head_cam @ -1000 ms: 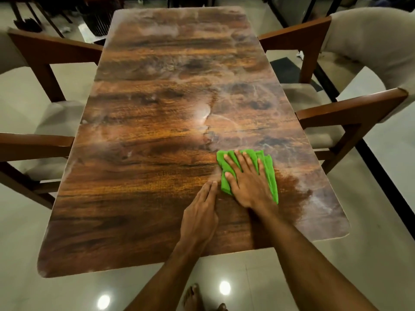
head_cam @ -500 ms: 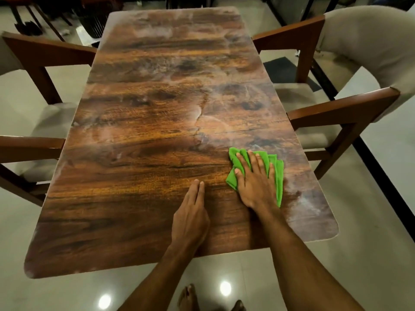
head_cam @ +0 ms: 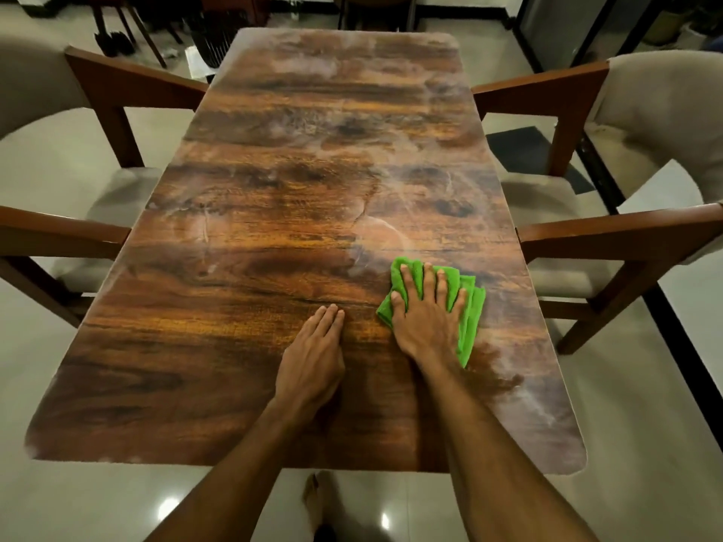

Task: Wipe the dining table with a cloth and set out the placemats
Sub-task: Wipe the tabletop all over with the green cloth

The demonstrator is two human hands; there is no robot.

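pressing the green cloth (head_cam: 471, 307) flat on the near right part of the wooden dining table (head_cam: 250, 346), right hand (head_cam: 424, 318) has fingers spread straight for wide wiping contact. left hand (head_cam: 315, 357) lies flat beside it, likely bracing. hazy film remains farther out; no placemats visible.
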